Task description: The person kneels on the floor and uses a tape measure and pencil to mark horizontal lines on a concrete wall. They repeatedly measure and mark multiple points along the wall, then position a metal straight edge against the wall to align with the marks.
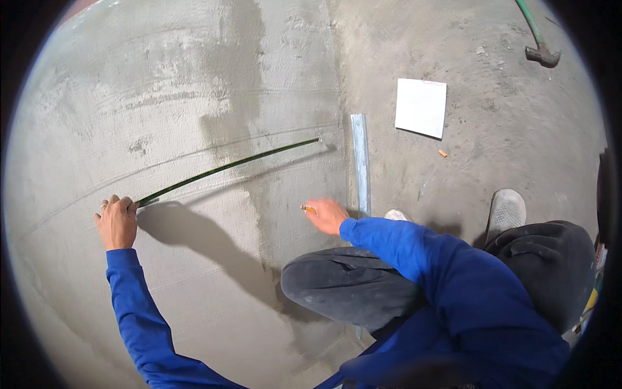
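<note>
A pale grey plastered surface, darkened in patches, is bordered along a seam by a rough concrete floor. One thin dark strip is held slantwise over the plaster, its shadow cast just below it. Along the seam, one pale metal bar is laid lengthwise. One white square panel, one green-handled hammer and two shoes are counted on the floor. Two hands are seen, held well apart: the strip's left end is pinched by the left hand, while one orange stick is gripped by the right hand. The strip's right end is stopped short of the bar. Open floor is left between panel and hammer; near the panel's lower edge, one small orange piece is seen.
</note>
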Motion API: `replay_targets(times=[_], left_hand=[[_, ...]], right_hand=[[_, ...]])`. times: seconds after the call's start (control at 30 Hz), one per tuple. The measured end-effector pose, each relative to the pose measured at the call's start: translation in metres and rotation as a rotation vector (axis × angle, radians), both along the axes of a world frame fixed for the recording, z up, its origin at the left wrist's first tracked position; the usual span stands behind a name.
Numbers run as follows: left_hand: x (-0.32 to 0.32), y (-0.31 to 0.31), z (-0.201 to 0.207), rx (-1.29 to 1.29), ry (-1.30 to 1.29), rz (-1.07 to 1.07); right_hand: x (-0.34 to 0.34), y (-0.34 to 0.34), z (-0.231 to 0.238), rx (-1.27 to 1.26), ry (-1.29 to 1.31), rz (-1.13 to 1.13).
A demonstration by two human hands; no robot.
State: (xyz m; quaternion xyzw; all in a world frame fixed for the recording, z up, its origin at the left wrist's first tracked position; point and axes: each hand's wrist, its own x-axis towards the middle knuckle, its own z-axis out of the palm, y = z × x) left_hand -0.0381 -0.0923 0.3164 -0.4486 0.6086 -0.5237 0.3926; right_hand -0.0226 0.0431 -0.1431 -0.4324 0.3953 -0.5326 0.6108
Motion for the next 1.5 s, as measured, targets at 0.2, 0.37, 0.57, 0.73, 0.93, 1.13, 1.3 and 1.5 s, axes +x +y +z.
replay_targets(times=[0.2,0.37,0.57,0.73,0.93,1.13,1.3,1.5], left_hand=[[-0.003,-0.023,-0.009,0.037,-0.03,-0.108],[0.016,-0.029,-0.003,0.04,-0.008,-0.135],[0.057,-0.022,0.032,0.15,-0.035,-0.276],[0.088,-0.008,0.063,0.206,-0.083,-0.453],[0.057,-0.025,0.036,0.1,-0.041,-0.337],[-0.001,-0.031,-0.046,0.046,-0.07,-0.201],[-0.025,-0.033,-0.117,0.147,-0.003,-0.175],[-0.037,-0.038,-0.146,0.154,0.031,-0.056]], right_hand=[[-0.009,-0.012,-0.017,-0.038,0.087,-0.075],[-0.002,-0.017,-0.025,0.029,0.036,-0.086],[-0.001,-0.03,-0.057,0.288,-0.023,-0.156],[-0.001,-0.059,-0.092,0.497,-0.123,-0.344],[0.014,-0.069,-0.102,0.649,-0.274,-0.295],[0.022,-0.049,-0.106,0.606,-0.118,-0.306],[0.005,-0.038,-0.096,0.569,-0.096,-0.292],[-0.022,-0.037,-0.083,0.536,-0.062,-0.335]])
